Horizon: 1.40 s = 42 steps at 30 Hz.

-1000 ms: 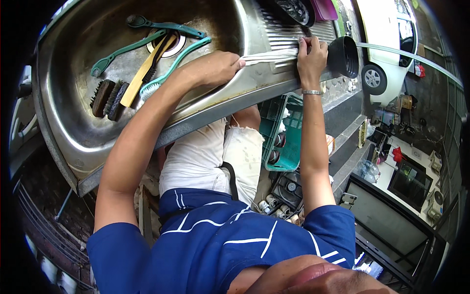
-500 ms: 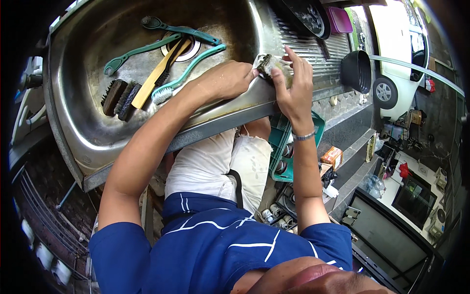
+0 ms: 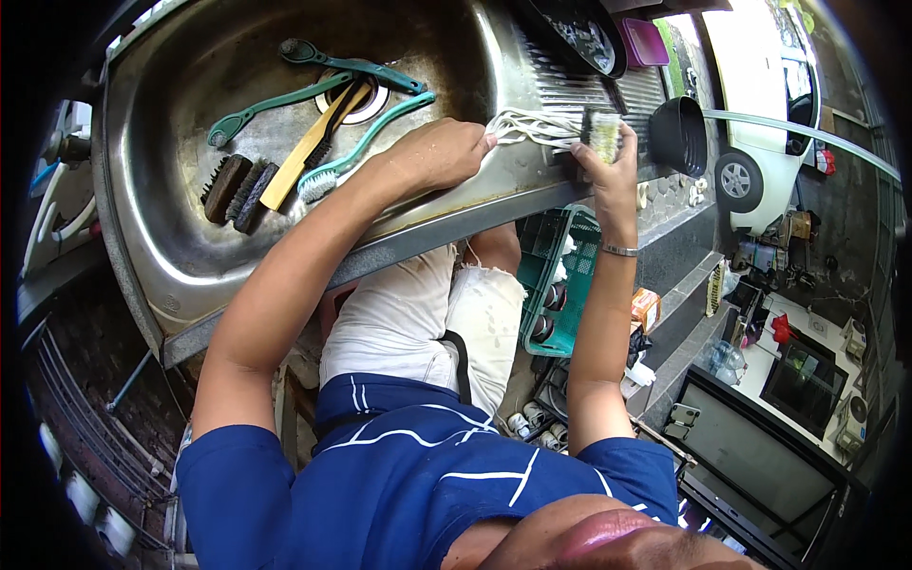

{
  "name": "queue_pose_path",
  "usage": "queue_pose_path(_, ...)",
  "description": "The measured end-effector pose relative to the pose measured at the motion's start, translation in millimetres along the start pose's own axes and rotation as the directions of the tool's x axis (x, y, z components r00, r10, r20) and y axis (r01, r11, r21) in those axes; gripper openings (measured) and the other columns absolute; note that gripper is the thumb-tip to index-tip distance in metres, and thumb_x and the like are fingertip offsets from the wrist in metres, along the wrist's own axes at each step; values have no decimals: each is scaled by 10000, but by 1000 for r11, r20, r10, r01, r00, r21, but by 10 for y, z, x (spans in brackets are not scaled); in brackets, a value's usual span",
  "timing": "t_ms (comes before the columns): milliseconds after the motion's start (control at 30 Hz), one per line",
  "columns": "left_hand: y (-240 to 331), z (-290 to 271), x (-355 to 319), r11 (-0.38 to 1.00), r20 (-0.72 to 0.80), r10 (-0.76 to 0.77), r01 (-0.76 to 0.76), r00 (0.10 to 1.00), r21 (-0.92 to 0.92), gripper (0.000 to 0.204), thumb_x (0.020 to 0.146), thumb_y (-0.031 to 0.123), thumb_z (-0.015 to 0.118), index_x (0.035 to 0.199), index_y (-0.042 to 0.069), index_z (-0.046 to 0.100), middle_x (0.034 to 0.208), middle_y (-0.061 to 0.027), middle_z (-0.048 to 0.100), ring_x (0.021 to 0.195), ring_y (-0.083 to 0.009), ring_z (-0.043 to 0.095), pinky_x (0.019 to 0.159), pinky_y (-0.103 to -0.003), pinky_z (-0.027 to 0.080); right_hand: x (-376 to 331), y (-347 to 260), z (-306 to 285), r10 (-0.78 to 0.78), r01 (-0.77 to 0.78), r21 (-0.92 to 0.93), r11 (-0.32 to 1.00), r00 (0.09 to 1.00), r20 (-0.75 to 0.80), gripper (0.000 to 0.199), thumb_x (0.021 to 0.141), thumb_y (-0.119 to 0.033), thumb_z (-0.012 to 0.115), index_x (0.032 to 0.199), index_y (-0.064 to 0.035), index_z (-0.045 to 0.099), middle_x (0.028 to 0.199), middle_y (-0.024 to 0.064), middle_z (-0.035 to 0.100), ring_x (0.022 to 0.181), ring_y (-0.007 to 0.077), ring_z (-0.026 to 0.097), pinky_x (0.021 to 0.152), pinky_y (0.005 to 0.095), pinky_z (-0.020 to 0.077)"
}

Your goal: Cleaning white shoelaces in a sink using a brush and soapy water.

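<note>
A bundle of white shoelaces (image 3: 534, 123) lies on the sink's ridged drainboard side. My left hand (image 3: 445, 152) pinches one end of the laces, its fingers closed, at the right rim of the basin. In my right hand (image 3: 613, 180) is a scrubbing brush (image 3: 603, 138) with pale yellowish bristles and a dark edge, gripped between thumb and fingers. The brush is at the far end of the laces; whether it presses on them I cannot tell.
Inside the steel sink (image 3: 180, 275) lie several brushes: teal-handled ones (image 3: 277, 95), a wooden-handled one (image 3: 302, 157) and short dark ones (image 3: 226, 185). Beyond the drainboard (image 3: 560, 81) are a black pan (image 3: 581, 38), a pink container (image 3: 646, 43) and a black pot (image 3: 677, 138). Below stands a green crate (image 3: 568, 323).
My right hand has moved right along the laces, from beside my left hand to their far end. The laces now lie stretched out, and the brush's bristles show. My left hand has stayed put.
</note>
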<state>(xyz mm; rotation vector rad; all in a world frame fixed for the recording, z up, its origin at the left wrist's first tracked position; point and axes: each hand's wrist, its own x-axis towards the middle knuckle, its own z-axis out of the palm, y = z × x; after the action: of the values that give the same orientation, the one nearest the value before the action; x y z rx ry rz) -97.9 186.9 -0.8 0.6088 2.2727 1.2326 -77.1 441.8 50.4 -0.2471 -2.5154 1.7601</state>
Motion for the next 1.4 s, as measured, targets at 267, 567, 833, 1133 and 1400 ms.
queue_pose_path(267, -92, 11, 19, 999, 43, -25, 25, 999, 20, 493, 1056, 392, 364, 1069, -17, 639, 1063, -265, 676, 1015, -435, 636, 902, -499, 476, 288, -365, 363, -5, -139, 364, 921, 930, 368, 388, 877, -19, 735, 1180, 27, 498, 1134, 164, 665, 745, 178, 680, 666, 299, 599)
queue_pose_path(567, -14, -17, 24, 1000, 61, -15, 14, 998, 18, 449, 1045, 354, 383, 1062, -10, 645, 1028, -274, 678, 993, -453, 640, 884, -533, 478, 295, -141, 27, 92, -87, 601, 795, 996, 23, 332, 1062, -306, 505, 1375, -200, 484, 1028, 87, 578, 795, 144, 575, 712, 295, 551)
queue_pose_path(833, -153, 90, 49, 999, 13, -2, 1, 1000, 47, 444, 1030, 315, 422, 1006, -38, 691, 982, -294, 686, 941, -465, 661, 875, -528, 502, -163, -91, 966, -515, 555, -591, 586, 818, 258, 358, 810, -218, 803, 1135, -111, 696, 1012, 130, 587, 875, 284, 587, 777, 390, 502)
queue_pose_path(1133, -38, -9, 14, 998, 57, 35, -38, 998, 55, 474, 1058, 384, 384, 1040, -23, 626, 1027, -288, 664, 998, -465, 616, 888, -510, 469, 626, 368, -186, -555, 252, -818, 518, 826, -97, 291, 850, -263, 775, 1081, -92, 725, 1017, 148, 629, 958, 322, 596, 863, 419, 493)
queue_pose_path(1400, -79, 32, 8, 998, 68, 27, -31, 997, 60, 460, 1053, 362, 391, 1021, -38, 615, 1026, -322, 651, 991, -494, 612, 861, -541, 464, -49, -36, 821, -618, 566, -632, 529, 768, 170, 213, 870, -318, 726, 1001, -154, 683, 944, 70, 566, 874, 284, 614, 802, 410, 502)
